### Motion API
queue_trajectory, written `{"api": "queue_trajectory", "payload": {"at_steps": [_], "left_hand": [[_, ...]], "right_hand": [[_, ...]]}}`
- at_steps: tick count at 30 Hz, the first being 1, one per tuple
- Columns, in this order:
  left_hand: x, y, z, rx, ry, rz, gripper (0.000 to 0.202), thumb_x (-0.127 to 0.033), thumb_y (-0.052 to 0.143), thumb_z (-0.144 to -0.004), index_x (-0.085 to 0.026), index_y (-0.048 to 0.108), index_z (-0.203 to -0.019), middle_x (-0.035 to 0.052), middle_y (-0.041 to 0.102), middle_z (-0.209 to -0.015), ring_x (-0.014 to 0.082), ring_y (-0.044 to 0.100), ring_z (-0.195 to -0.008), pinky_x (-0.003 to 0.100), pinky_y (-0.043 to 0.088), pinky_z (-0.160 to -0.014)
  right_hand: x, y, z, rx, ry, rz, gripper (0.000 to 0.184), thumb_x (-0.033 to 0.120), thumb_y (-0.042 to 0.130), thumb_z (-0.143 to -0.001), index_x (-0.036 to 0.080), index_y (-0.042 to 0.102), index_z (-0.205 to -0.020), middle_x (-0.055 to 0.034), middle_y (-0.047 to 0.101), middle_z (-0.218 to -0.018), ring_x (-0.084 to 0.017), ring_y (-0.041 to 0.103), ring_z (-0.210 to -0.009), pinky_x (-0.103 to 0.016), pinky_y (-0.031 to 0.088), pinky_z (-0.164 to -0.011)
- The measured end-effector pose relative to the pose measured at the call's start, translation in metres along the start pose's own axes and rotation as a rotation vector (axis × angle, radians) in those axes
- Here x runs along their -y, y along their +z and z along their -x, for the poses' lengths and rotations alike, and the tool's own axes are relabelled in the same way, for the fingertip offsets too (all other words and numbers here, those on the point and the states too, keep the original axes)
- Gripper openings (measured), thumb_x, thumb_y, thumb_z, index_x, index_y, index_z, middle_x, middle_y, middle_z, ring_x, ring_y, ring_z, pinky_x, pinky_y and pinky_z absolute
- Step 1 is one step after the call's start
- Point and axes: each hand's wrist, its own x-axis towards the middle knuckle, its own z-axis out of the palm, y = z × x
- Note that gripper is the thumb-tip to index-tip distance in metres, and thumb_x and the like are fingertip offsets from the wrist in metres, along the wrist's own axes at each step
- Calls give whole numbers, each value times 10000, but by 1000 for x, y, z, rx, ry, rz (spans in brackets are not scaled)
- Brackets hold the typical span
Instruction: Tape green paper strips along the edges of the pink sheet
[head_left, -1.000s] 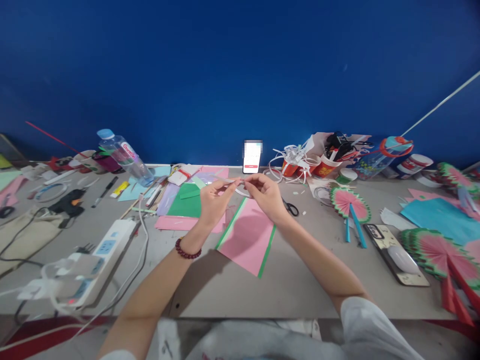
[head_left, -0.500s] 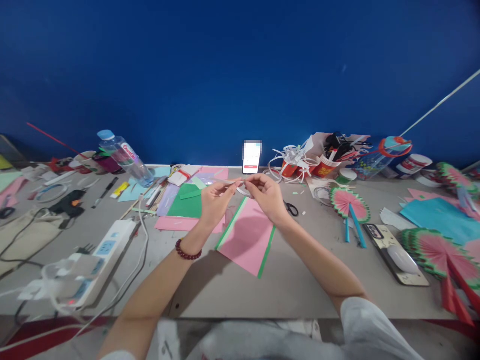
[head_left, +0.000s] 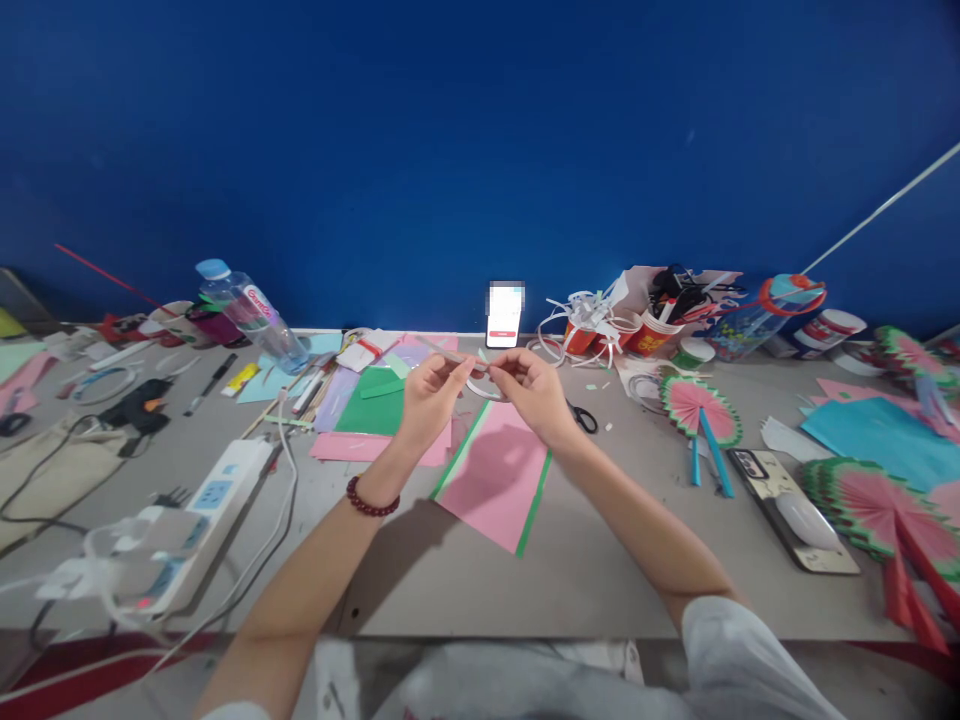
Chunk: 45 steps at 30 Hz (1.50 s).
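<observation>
My left hand and my right hand meet fingertip to fingertip above the far end of a pink sheet. Both are closed in a pinch on a thin pale strip, whose one end sticks out past the left fingers. Its exact material is too small to tell. A white curved band shows just below the fingertips. Flat on the table lies the pink sheet, with green edging along both long sides. Black-handled scissors are partly hidden behind my right wrist.
To the left are green paper, a tilted water bottle, a power strip and a glue gun. A lit phone stands at the wall. On the right are paper cups, a watermelon-patterned fan and a white mouse.
My fingertips have drawn slightly apart, and more of the white curved band shows between my hands. The strip's free end now points up and left. The pink sheet has not moved.
</observation>
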Motion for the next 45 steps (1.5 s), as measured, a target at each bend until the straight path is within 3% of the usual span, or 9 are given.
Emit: {"api": "queue_trajectory", "payload": {"at_steps": [4, 7, 12, 18, 30, 39, 45], "left_hand": [[0, -2, -3, 55, -3, 42, 271, -417, 586, -854, -177, 706, -812, 79, 714, -904, 122, 619, -708, 218, 453, -540], [2, -1, -4, 45, 25, 31, 216, -392, 672, -786, -182, 707, -827, 79, 708, -961, 137, 631, -741, 230, 465, -550], [4, 0, -2, 27, 125, -117, 139, -312, 701, -762, -188, 731, -817, 69, 724, -897, 182, 655, -865, 266, 505, -675], [4, -1, 0, -65, 68, -99, 184, -338, 717, -745, -183, 744, -842, 69, 740, -855, 165, 668, -757, 254, 505, -617], [-2, 6, 4, -105, 0, -37, 198, -368, 746, -711, -179, 742, -769, 56, 725, -723, 147, 659, -625, 235, 484, -525], [-1, 5, 4, -79, -55, 21, 183, -366, 740, -725, -186, 736, -757, 40, 716, -697, 127, 652, -612, 217, 431, -501], [-4, 0, -1, -22, -95, 65, 253, -423, 691, -767, -172, 718, -745, 38, 682, -647, 105, 594, -547, 217, 405, -470]], "right_hand": [[-1, 0, -1, 4, -19, 0, 128, 303, 622, -775, 184, 595, -810, 3, 598, -737, -100, 514, -603, -241, 408, -563], [-2, 0, -1, 0, -35, -15, 122, 302, 622, -779, 191, 589, -814, 5, 595, -747, -104, 521, -619, -245, 417, -578], [-2, 2, 1, 9, -73, -75, 141, 306, 633, -779, 201, 579, -856, -12, 602, -835, -115, 548, -708, -251, 444, -642], [-1, 4, 2, 2, -41, -53, 165, 327, 646, -776, 196, 581, -852, -8, 593, -793, -116, 529, -676, -255, 426, -614], [2, 6, 4, -27, -72, -47, 143, 315, 620, -777, 198, 555, -825, -11, 581, -801, -132, 553, -728, -259, 447, -645], [3, 5, 5, -53, -163, 39, 132, 335, 588, -820, 209, 556, -847, -21, 591, -813, -138, 570, -734, -265, 461, -653], [3, 4, 3, -57, -134, 32, 169, 360, 617, -804, 203, 557, -822, -17, 599, -800, -142, 572, -748, -266, 460, -674]]}}
